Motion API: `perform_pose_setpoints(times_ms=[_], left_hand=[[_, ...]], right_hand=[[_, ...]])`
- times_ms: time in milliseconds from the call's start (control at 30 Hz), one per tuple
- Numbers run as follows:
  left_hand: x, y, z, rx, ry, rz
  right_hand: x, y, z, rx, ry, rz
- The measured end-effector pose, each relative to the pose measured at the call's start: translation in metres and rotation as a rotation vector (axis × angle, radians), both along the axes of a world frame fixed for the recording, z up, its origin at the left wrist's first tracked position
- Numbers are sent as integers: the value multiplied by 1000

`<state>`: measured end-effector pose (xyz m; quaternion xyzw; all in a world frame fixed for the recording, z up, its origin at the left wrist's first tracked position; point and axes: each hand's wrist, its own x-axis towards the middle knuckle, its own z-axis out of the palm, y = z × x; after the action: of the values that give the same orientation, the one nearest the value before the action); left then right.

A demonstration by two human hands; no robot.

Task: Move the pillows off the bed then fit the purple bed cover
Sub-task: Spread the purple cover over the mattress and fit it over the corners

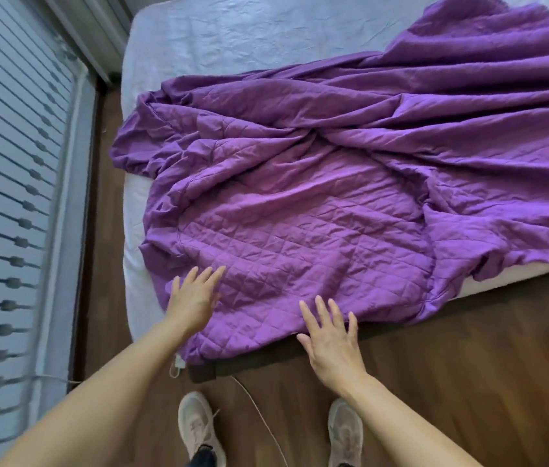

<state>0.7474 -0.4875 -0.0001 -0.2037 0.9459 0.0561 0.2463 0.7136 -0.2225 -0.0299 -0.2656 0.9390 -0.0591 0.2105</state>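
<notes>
A quilted purple bed cover (316, 203) lies rumpled across the near corner of the bed and trails off to the far right. The white mattress (232, 35) shows bare beyond it and along the left edge. My left hand (193, 298) is flat, fingers apart, over the cover near the bed's corner. My right hand (332, 338) is spread at the cover's near hem by the bed's edge. Neither hand grips the fabric. No pillows are in view.
Dark wooden floor (468, 365) surrounds the bed. A narrow gap separates the bed's left side from a window with slatted blinds (6, 197). A white cable (259, 412) runs on the floor between my two shoes. The dark bed frame (205, 370) shows below the corner.
</notes>
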Motion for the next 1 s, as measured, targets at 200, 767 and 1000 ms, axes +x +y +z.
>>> perform_pose_setpoints(times_ms=[200,767,1000], left_hand=[[-29,-87,-25,-214,-53,-408],[-71,-186,-114,-180,159,-958],[-79,-241,-82,-175,387,-1268]], right_hand=[[38,-63,-41,0,1,-103],[139,-253,-131,4,25,-418],[144,-286,-98,-158,425,-458]])
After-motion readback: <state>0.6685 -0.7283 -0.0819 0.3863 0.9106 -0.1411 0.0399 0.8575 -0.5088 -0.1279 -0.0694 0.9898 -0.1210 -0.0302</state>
